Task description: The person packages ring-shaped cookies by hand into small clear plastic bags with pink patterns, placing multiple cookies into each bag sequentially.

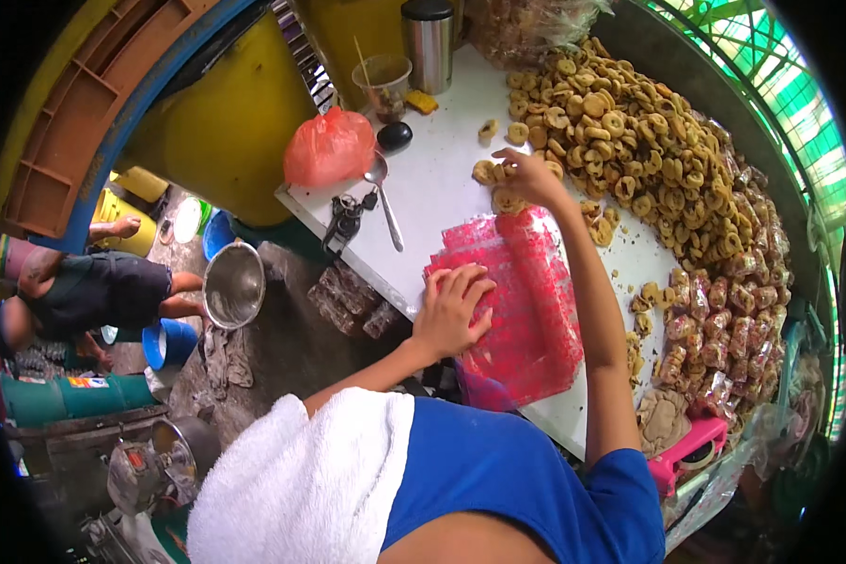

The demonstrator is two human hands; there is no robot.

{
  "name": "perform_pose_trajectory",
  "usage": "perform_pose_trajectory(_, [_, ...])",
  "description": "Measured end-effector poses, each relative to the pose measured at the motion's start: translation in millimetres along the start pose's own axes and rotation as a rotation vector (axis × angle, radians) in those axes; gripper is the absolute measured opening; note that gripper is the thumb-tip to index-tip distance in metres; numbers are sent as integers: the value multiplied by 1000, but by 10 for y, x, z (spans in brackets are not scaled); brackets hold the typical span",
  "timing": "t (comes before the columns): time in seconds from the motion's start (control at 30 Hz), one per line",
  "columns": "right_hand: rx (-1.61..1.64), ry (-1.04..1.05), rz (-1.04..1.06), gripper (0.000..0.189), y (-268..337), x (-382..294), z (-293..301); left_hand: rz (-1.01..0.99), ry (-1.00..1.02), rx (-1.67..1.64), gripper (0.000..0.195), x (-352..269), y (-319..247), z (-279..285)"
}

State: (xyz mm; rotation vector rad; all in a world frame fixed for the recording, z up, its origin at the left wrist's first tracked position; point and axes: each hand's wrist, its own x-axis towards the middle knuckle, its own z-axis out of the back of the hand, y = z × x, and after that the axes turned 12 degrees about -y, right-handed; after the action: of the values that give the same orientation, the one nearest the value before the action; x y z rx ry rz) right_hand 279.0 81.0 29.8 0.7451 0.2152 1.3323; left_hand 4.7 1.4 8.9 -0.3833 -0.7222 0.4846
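Note:
My left hand (453, 310) rests with spread fingers on a stack of red printed plastic bags (515, 310) at the near edge of the white table (430, 169). Beyond the stack, my right hand (529, 180) reaches over a few loose ring-shaped biscuits (509, 200), its index finger stretched out; whether it grips one is hard to tell. A large heap of the same ring biscuits (627, 141) lies to the right of that hand. Filled, wrapped packs (737, 331) are piled along the table's right side, below the heap.
A metal spoon (388, 204), keys (347, 220), a tied red plastic bag (330, 148), a plastic cup (384, 81) and a steel tumbler (428, 49) stand or lie on the left part of the table. A pink tape dispenser (687, 455) is at right. Another person (106, 289) is at far left.

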Motion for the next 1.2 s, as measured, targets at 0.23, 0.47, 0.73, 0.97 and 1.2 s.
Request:
perform_pose_trajectory(0.23, [159, -378, -152, 28, -133, -238, 144, -31, 2, 19, 38, 27, 1, -25])
perform_pose_trajectory(0.47, [649, -121, -275, 30, 45, -270, 306, 3, -3, 12, 39, -3, 8, -2])
perform_pose_trajectory(0.73, [-129, 189, -182, 49, 332, -506, 242, -12, 6, 12, 40, 0, 17, -32])
perform_pose_trajectory(0.97, [313, 141, -78, 42, 355, -898, 287, -15, 7, 37, 38, -5, 11, -23])
perform_pose_trajectory(1.2, [-209, -120, 224, 50, 480, -1084, 173, -34, 28, 37, 39, 31, 9, -38])
